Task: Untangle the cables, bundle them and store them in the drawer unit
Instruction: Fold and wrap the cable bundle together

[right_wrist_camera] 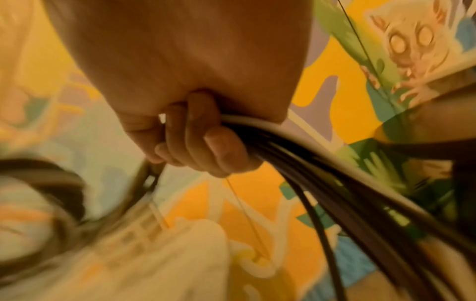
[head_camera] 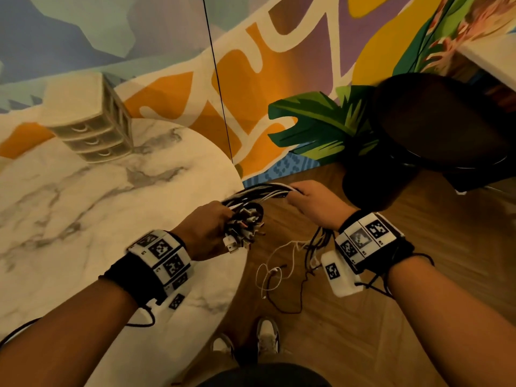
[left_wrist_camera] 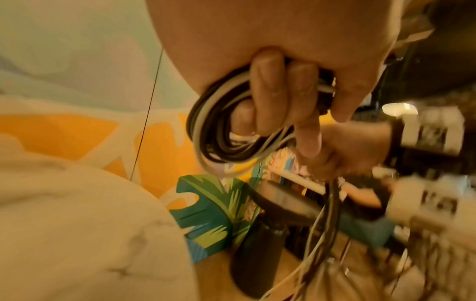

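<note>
Both hands hold one bunch of black and white cables (head_camera: 259,192) over the right edge of the marble table (head_camera: 83,208). My left hand (head_camera: 208,227) grips a coiled part with several plug ends (head_camera: 243,233) sticking out; in the left wrist view its fingers (left_wrist_camera: 268,97) curl round the loop of cables (left_wrist_camera: 219,130). My right hand (head_camera: 312,203) grips the bunch further along, and its fingers (right_wrist_camera: 206,142) wrap the strands of the cables (right_wrist_camera: 322,163). Loose ends (head_camera: 279,275) hang down to the wooden floor. The beige drawer unit (head_camera: 92,127) stands at the table's far side, its three drawers closed.
A dark round stool (head_camera: 435,124) stands to the right on the wooden floor (head_camera: 363,331). A painted mural wall (head_camera: 279,65) runs behind the table, with a thin black line (head_camera: 217,79) hanging down it. My shoes (head_camera: 265,336) are below the table edge.
</note>
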Available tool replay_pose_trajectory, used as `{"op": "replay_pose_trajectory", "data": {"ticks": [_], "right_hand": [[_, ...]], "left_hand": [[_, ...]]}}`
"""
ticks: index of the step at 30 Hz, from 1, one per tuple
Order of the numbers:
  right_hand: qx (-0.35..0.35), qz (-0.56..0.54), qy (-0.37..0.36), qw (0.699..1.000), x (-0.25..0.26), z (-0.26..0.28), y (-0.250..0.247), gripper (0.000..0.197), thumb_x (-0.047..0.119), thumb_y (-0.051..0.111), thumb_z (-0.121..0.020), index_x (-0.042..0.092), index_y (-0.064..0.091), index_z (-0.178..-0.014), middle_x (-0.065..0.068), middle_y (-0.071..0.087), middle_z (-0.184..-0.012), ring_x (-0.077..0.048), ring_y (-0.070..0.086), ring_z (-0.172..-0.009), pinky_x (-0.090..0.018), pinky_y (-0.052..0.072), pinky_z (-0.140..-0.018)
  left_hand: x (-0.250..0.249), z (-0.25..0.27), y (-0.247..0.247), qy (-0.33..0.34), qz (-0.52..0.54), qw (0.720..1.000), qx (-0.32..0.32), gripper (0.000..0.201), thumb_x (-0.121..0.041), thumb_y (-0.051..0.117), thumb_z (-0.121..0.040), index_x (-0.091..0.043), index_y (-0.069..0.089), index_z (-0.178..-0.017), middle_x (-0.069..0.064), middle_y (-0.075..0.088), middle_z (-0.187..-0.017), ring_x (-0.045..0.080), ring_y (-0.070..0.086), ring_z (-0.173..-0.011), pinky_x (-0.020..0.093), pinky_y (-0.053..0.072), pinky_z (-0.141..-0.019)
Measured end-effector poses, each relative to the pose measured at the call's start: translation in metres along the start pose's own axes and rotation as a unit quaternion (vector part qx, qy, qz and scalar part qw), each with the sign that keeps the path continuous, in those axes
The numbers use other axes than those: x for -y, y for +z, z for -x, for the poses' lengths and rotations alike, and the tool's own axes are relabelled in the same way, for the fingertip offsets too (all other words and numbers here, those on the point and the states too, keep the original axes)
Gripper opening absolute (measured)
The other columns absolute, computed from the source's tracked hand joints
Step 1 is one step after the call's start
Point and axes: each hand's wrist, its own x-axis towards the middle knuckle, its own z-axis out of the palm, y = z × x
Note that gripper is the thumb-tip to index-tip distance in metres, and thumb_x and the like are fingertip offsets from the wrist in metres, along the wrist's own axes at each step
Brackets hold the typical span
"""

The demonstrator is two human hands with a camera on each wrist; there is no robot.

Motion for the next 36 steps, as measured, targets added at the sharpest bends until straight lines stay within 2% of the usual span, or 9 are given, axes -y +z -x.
{"op": "replay_pose_trajectory", "data": {"ticks": [3,6,11,13,16,20,26,29,36], "right_hand": [[0.018,0.048,0.027,0.998,-0.026,-0.005,0.002,0.031,0.02,0.048,-0.095,0.023,0.05,-0.065,0.005,0.046,-0.06,-0.01,0.041,-0.053,-0.023,0.03,-0.051],[0.13,0.095,0.097,0.982,-0.045,0.0,0.017,0.007,0.015,0.054,-0.091,0.02,0.059,-0.092,0.006,0.057,-0.078,-0.014,0.056,-0.071,-0.025,0.045,-0.064],[0.166,-0.046,-0.029,0.985,-0.005,0.02,0.05,0.082,0.026,0.078,-0.074,0.035,0.032,-0.14,0.014,0.038,-0.141,0.0,0.039,-0.124,-0.024,0.034,-0.108],[0.157,-0.096,-0.076,0.98,0.014,0.023,0.07,0.061,0.024,0.073,-0.081,0.021,0.042,-0.134,0.02,0.046,-0.127,0.018,0.042,-0.111,-0.005,0.033,-0.098],[0.152,-0.164,-0.029,0.974,0.029,0.019,0.08,0.016,0.014,0.063,-0.089,0.023,0.06,-0.103,0.014,0.059,-0.097,0.004,0.057,-0.085,-0.018,0.048,-0.084],[0.244,0.027,-0.014,0.969,0.027,0.0,0.052,0.036,0.009,0.056,-0.092,0.0,0.053,-0.126,-0.01,0.06,-0.12,-0.018,0.055,-0.103,-0.024,0.038,-0.091],[0.217,0.213,0.006,0.953,0.005,-0.026,0.027,0.028,0.022,0.053,-0.091,0.007,0.06,-0.068,-0.008,0.056,-0.066,-0.024,0.048,-0.06,-0.036,0.046,-0.062],[0.213,0.257,0.004,0.942,0.009,-0.024,0.012,0.033,0.027,0.053,-0.091,0.02,0.049,-0.059,0.002,0.049,-0.06,-0.016,0.044,-0.054,-0.029,0.035,-0.053],[0.169,0.16,-0.023,0.972,0.013,-0.009,0.011,0.025,0.021,0.045,-0.096,0.017,0.05,-0.072,0.004,0.048,-0.066,-0.009,0.04,-0.055,-0.024,0.03,-0.054]], "left_hand": [[-0.022,0.0,-0.007,0.002,0.195,0.977,-0.082,0.007,-0.023,0.074,-0.076,-0.022,0.072,-0.069,0.002,0.072,-0.078,0.017,0.068,-0.08,0.035,0.055,-0.077],[-0.043,-0.008,-0.017,-0.049,0.376,0.912,-0.159,0.029,-0.015,0.065,-0.084,-0.019,0.064,-0.055,-0.003,0.057,-0.047,0.007,0.05,-0.043,0.017,0.041,-0.046],[-0.058,-0.026,-0.013,-0.04,0.456,0.879,-0.134,0.04,-0.03,0.058,-0.081,0.0,0.058,-0.053,-0.005,0.03,-0.031,0.01,0.02,-0.027,0.015,0.019,-0.039],[-0.065,-0.03,-0.009,-0.019,0.497,0.862,-0.104,0.043,-0.029,0.056,-0.083,0.005,0.055,-0.056,-0.004,0.029,-0.031,0.009,0.019,-0.026,0.014,0.018,-0.039],[-0.067,-0.029,-0.008,-0.004,0.546,0.836,-0.057,0.042,-0.027,0.054,-0.085,0.004,0.057,-0.055,-0.004,0.03,-0.031,0.01,0.017,-0.027,0.016,0.014,-0.039],[-0.062,-0.016,0.0,-0.04,0.495,0.867,-0.044,0.039,-0.024,0.055,-0.082,-0.003,0.058,-0.05,0.0,0.036,-0.034,0.012,0.023,-0.028,0.016,0.02,-0.039],[-0.048,0.001,-0.001,-0.042,0.249,0.961,0.11,0.032,-0.02,0.064,-0.087,-0.028,0.065,-0.057,0.006,0.059,-0.059,0.021,0.05,-0.055,0.029,0.034,-0.056],[-0.037,0.004,0.006,-0.027,0.098,0.993,0.055,0.024,-0.013,0.067,-0.085,-0.033,0.066,-0.07,-0.021,0.063,-0.062,-0.005,0.06,-0.065,0.016,0.047,-0.066],[-0.021,-0.003,0.016,-0.02,-0.128,0.992,-0.008,0.05,-0.054,0.04,-0.071,-0.031,0.068,-0.107,0.001,0.068,-0.111,0.026,0.063,-0.099,0.038,0.054,-0.078]]}}
